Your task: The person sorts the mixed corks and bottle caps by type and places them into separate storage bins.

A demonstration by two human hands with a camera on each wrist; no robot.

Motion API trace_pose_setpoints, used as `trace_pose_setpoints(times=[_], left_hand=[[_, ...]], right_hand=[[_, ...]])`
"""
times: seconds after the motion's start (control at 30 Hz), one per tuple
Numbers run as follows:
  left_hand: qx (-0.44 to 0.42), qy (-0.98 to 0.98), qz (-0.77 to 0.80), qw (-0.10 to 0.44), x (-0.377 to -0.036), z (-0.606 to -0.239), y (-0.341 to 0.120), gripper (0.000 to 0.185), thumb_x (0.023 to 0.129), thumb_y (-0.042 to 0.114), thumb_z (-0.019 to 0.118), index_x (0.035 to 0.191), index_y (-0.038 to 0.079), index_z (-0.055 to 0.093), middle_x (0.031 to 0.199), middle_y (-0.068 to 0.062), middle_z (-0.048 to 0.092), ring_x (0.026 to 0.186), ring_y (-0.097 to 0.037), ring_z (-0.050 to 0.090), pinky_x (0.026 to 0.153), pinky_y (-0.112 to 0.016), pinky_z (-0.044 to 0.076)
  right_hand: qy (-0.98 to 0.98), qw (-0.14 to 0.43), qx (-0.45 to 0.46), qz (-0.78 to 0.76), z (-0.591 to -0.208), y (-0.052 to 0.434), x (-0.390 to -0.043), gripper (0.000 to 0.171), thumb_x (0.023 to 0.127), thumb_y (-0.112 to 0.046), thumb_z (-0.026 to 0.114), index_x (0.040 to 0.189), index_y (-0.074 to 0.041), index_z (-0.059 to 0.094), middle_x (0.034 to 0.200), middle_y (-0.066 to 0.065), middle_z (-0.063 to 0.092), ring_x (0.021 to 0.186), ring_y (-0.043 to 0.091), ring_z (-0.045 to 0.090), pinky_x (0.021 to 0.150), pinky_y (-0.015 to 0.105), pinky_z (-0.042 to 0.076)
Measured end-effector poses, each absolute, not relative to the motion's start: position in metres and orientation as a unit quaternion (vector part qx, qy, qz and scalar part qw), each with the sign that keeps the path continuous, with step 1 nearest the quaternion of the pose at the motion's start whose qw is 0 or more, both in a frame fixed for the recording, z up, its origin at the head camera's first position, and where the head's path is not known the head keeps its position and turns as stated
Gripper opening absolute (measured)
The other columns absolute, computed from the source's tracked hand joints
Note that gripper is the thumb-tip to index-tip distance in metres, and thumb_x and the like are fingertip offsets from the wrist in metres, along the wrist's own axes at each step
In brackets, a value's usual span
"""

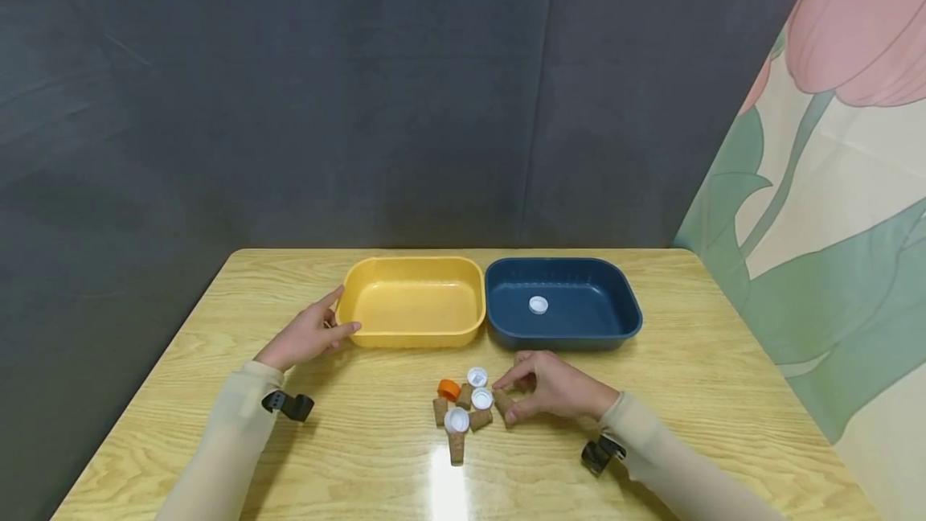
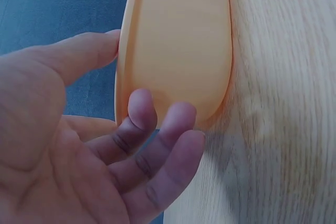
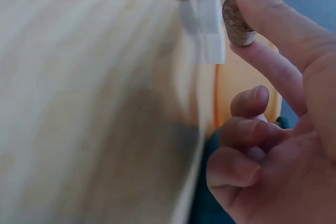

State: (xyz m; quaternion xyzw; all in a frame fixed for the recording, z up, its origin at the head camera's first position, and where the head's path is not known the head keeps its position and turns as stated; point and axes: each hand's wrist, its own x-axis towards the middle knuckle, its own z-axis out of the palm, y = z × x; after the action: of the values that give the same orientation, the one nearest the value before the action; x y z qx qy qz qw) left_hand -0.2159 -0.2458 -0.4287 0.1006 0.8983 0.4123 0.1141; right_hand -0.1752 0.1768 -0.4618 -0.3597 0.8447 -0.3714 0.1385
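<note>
Right hand (image 1: 553,388), fingers pinching a cork (image 1: 502,401); left hand (image 1: 307,334), fingers spread, touching yellow tray (image 1: 412,336) at 9 o'clock.

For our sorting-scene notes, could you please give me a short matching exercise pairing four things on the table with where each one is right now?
Things:
1. left hand
2. right hand
3. lone white cap
4. orange cap

Places:
A. inside the blue tray
B. pinching a cork at the pile's edge
C. against the outer side of the yellow tray
D. in the pile of corks and caps on the table

Pairs: 1-C, 2-B, 3-A, 4-D
</note>
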Motion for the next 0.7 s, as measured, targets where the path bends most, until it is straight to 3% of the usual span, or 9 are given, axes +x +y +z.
trace_pose_setpoints(times=[0.17,0.37,0.7], left_hand=[[0.104,0.892,0.425,0.113,-0.216,-0.43,-0.247,0.094,0.097,0.035,0.068,0.16,-0.001,0.009,0.08,-0.008,0.054,0.062,-0.018,0.05,0.055,-0.027,0.045],[0.104,0.892,0.425,0.111,-0.214,-0.43,-0.247,0.099,0.093,0.037,0.072,0.16,-0.001,0.009,0.081,-0.008,0.054,0.062,-0.017,0.051,0.056,-0.026,0.045],[0.101,0.891,0.43,0.108,-0.213,-0.429,-0.247,0.099,0.093,0.035,0.073,0.159,-0.001,0.01,0.08,-0.008,0.054,0.062,-0.017,0.051,0.056,-0.026,0.045]], right_hand=[[0.85,0.1,-0.381,-0.35,-0.451,0.172,-0.179,0.041,0.073,-0.031,0.09,0.11,-0.015,0.079,0.075,-0.002,0.051,0.073,0.008,0.042,0.064,0.02,0.039],[0.851,0.1,-0.375,-0.354,-0.433,0.165,-0.182,0.041,0.073,-0.028,0.09,0.11,-0.015,0.079,0.073,0.01,0.048,0.07,0.011,0.041,0.062,0.02,0.034],[0.853,0.083,-0.371,-0.357,-0.414,0.151,-0.192,0.037,0.076,-0.025,0.089,0.112,-0.018,0.078,0.072,0.008,0.045,0.067,0.008,0.039,0.061,0.022,0.033]])
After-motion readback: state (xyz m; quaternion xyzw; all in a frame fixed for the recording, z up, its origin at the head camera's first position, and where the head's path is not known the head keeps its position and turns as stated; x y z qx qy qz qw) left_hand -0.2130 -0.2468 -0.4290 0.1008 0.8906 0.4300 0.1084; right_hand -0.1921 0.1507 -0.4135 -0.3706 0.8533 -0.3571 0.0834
